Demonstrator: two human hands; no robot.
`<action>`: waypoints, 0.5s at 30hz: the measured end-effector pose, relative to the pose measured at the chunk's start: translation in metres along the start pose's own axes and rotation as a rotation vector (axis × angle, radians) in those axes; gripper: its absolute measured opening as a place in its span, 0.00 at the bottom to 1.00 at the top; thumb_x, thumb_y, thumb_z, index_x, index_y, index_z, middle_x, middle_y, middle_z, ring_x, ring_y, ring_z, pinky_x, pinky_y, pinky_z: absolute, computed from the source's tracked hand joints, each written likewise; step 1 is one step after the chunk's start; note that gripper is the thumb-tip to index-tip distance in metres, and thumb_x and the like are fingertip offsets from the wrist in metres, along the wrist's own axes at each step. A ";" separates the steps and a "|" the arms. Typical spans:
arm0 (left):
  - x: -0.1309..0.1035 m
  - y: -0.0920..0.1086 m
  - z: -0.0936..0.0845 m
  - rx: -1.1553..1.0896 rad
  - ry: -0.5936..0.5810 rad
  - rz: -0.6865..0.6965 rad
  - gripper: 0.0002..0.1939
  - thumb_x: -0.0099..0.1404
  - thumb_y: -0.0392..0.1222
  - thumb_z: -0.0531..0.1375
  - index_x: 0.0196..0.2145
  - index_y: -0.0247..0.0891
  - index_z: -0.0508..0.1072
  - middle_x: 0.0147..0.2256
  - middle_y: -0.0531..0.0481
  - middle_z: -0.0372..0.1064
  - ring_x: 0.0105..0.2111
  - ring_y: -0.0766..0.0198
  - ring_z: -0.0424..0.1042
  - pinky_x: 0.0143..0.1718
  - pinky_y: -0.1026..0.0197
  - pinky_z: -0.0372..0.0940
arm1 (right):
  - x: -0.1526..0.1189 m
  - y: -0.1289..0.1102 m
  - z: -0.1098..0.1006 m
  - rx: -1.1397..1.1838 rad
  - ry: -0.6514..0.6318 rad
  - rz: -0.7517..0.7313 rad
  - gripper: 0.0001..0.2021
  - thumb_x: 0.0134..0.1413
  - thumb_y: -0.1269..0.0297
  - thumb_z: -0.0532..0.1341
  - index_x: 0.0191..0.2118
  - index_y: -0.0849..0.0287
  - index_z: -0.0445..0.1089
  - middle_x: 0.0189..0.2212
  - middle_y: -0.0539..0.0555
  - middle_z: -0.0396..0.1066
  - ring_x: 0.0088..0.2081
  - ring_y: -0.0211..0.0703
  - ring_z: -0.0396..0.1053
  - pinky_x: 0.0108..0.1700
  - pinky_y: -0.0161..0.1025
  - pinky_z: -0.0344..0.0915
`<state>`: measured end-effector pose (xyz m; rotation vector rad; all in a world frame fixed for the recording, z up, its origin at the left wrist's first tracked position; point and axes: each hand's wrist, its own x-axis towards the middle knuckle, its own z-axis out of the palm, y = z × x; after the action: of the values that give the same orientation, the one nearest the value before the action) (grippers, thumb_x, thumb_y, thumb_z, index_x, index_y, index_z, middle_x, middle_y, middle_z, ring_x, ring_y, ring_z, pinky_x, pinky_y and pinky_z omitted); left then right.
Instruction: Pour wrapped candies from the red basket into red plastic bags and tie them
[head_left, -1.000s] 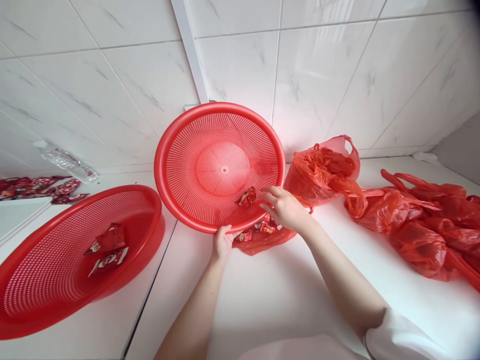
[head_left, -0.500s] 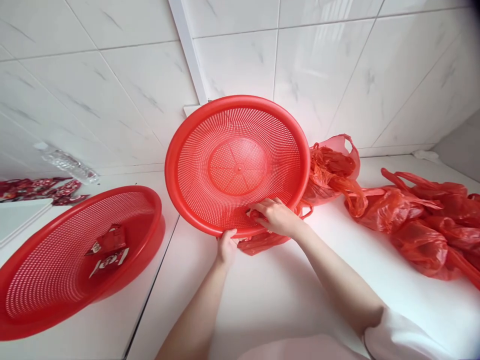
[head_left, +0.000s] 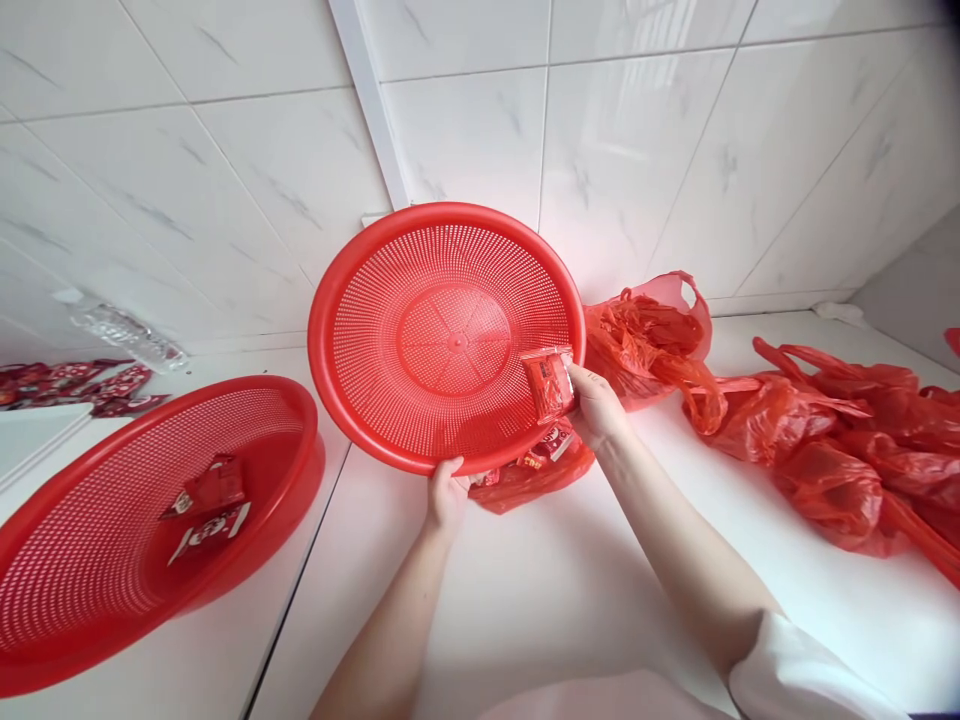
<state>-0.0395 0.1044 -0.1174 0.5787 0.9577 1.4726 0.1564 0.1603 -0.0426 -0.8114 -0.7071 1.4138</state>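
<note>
Two hands are at work, well apart from each other on one red mesh basket [head_left: 454, 340], which is tilted so that its open side faces the person, above the middle of the white table [head_left: 540, 610]. The left hand [head_left: 448, 495] is clamped on the near rim, thumb on top (the other fingers are mostly hidden beneath). The right hand [head_left: 598, 405] pinches a small red packet [head_left: 550, 385] at the right side of the basket; whether the packet touches the mesh, I cannot tell.

Just below the near right part of the rim, an open red plastic bag [head_left: 536, 490] lies on the table with more packets [head_left: 555, 442] showing in its mouth, partly covered by the basket. To the left is a second basket [head_left: 82, 530], also red, holding a few loose wrappers [head_left: 216, 485] in red and white.

At the far left, a clear bottle [head_left: 135, 335] lies on its side near a spread of dark red sachets [head_left: 82, 385]. On the far right side, next to the tilted basket, stands a crumpled red bag [head_left: 649, 335] with bunched plastic at its top, and farther right lies a heap of red bags [head_left: 832, 465]. A tiled wall [head_left: 465, 130] rises behind everything.
</note>
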 end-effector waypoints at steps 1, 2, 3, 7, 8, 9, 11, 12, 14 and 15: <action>-0.001 0.001 0.001 0.006 0.002 -0.002 0.09 0.47 0.40 0.61 0.29 0.37 0.71 0.29 0.48 0.73 0.33 0.54 0.75 0.28 0.57 0.68 | -0.001 0.000 0.001 -0.028 -0.015 -0.042 0.15 0.43 0.51 0.68 0.26 0.59 0.71 0.22 0.49 0.72 0.24 0.38 0.67 0.31 0.36 0.66; -0.001 0.001 0.001 0.010 0.005 -0.007 0.09 0.47 0.40 0.61 0.28 0.37 0.71 0.29 0.48 0.73 0.33 0.54 0.75 0.28 0.57 0.68 | -0.003 0.000 0.001 -0.061 -0.025 -0.083 0.16 0.44 0.50 0.68 0.25 0.58 0.70 0.21 0.48 0.71 0.23 0.37 0.66 0.30 0.35 0.65; -0.002 0.001 0.001 0.010 0.010 -0.012 0.08 0.47 0.40 0.61 0.28 0.37 0.71 0.29 0.48 0.73 0.33 0.53 0.75 0.29 0.57 0.68 | -0.005 -0.001 0.002 -0.097 -0.025 -0.124 0.17 0.45 0.49 0.67 0.24 0.58 0.69 0.20 0.47 0.70 0.22 0.36 0.64 0.28 0.34 0.64; -0.002 0.001 0.002 0.001 0.023 -0.018 0.09 0.46 0.39 0.61 0.29 0.37 0.70 0.29 0.48 0.73 0.35 0.52 0.75 0.30 0.56 0.69 | -0.010 -0.005 0.004 -0.226 0.006 -0.223 0.18 0.47 0.48 0.66 0.23 0.58 0.65 0.17 0.45 0.64 0.19 0.33 0.58 0.24 0.32 0.58; -0.002 0.001 0.002 -0.003 0.022 -0.018 0.10 0.46 0.39 0.61 0.29 0.37 0.70 0.29 0.48 0.73 0.35 0.52 0.75 0.30 0.55 0.69 | -0.010 -0.005 0.004 -0.240 0.011 -0.236 0.18 0.48 0.48 0.65 0.23 0.57 0.64 0.17 0.44 0.63 0.19 0.33 0.58 0.24 0.32 0.58; -0.001 0.000 0.001 -0.006 0.021 -0.018 0.10 0.46 0.39 0.61 0.30 0.36 0.71 0.30 0.48 0.73 0.35 0.52 0.76 0.31 0.55 0.69 | -0.010 -0.006 0.004 -0.234 0.025 -0.245 0.19 0.49 0.48 0.64 0.22 0.57 0.63 0.17 0.44 0.62 0.19 0.33 0.57 0.24 0.32 0.58; -0.001 -0.001 0.001 -0.008 0.017 -0.025 0.12 0.46 0.40 0.61 0.31 0.36 0.71 0.29 0.47 0.73 0.34 0.52 0.76 0.31 0.54 0.69 | -0.008 -0.005 0.003 -0.162 0.098 -0.230 0.20 0.51 0.46 0.62 0.21 0.56 0.60 0.16 0.44 0.61 0.19 0.33 0.57 0.23 0.33 0.57; -0.001 -0.001 0.000 -0.008 0.016 -0.027 0.12 0.46 0.40 0.61 0.32 0.35 0.72 0.29 0.47 0.73 0.33 0.52 0.76 0.31 0.54 0.69 | -0.006 -0.005 0.003 -0.112 0.142 -0.195 0.21 0.51 0.45 0.62 0.21 0.56 0.60 0.15 0.44 0.60 0.18 0.33 0.57 0.22 0.33 0.56; 0.000 -0.002 0.000 -0.010 0.010 -0.020 0.12 0.46 0.41 0.61 0.31 0.35 0.72 0.30 0.47 0.74 0.33 0.53 0.76 0.31 0.54 0.69 | -0.004 -0.005 0.002 -0.038 0.159 -0.082 0.24 0.51 0.39 0.59 0.20 0.55 0.59 0.13 0.44 0.58 0.15 0.33 0.54 0.17 0.33 0.52; -0.001 -0.001 0.000 -0.010 0.005 -0.012 0.12 0.46 0.41 0.62 0.31 0.35 0.72 0.30 0.47 0.74 0.33 0.53 0.76 0.31 0.54 0.69 | -0.004 -0.006 0.002 -0.032 0.121 -0.024 0.26 0.51 0.36 0.56 0.20 0.55 0.59 0.12 0.44 0.57 0.13 0.32 0.51 0.15 0.34 0.49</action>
<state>-0.0389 0.1037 -0.1187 0.5619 0.9556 1.4681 0.1576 0.1563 -0.0365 -0.9023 -0.6458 1.3232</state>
